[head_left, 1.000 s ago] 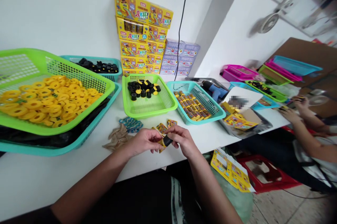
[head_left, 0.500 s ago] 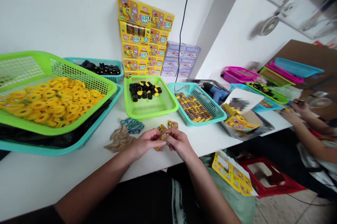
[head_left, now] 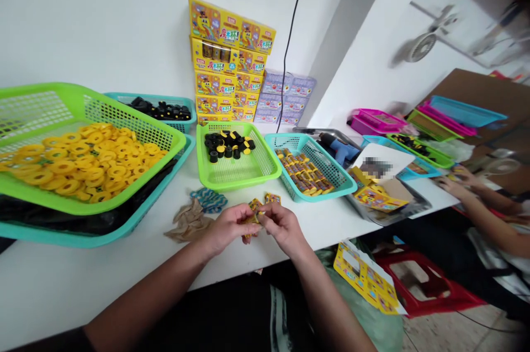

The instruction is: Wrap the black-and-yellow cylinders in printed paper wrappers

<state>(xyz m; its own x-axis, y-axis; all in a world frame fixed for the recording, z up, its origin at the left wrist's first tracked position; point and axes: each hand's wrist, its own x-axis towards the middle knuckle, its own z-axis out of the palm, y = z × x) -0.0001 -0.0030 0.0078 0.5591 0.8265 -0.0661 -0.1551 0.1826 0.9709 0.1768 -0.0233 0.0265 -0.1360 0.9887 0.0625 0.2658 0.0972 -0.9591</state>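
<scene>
Close together over the front of the white table, my left hand (head_left: 227, 226) and my right hand (head_left: 281, 226) meet fingertip to fingertip. Between them is a small yellow printed piece (head_left: 251, 219), mostly covered by the fingers; whether it is a label or a small wrapped part I cannot tell. My left fingers are closed on it, and my right thumb and index finger pinch at its right side. Just beyond the right fingers lies a small stack of yellow printed labels (head_left: 272, 198). Left of my left hand are a crumpled tan cloth (head_left: 189, 222) and a blue patterned cloth (head_left: 209, 199).
A green basket (head_left: 240, 181) holds black cylinders with yellow ends; a teal basket (head_left: 345, 181) holds rows of labelled cylinders. Yellow rings (head_left: 99, 159) fill a large green basket at left. Yellow boxes (head_left: 215, 84) are stacked behind. A co-worker's hands (head_left: 457, 182) are at far right.
The view has shifted slightly. My hands stay together on the small yellow piece, with only slight finger movement. The co-worker's hands at the right have moved lower.
</scene>
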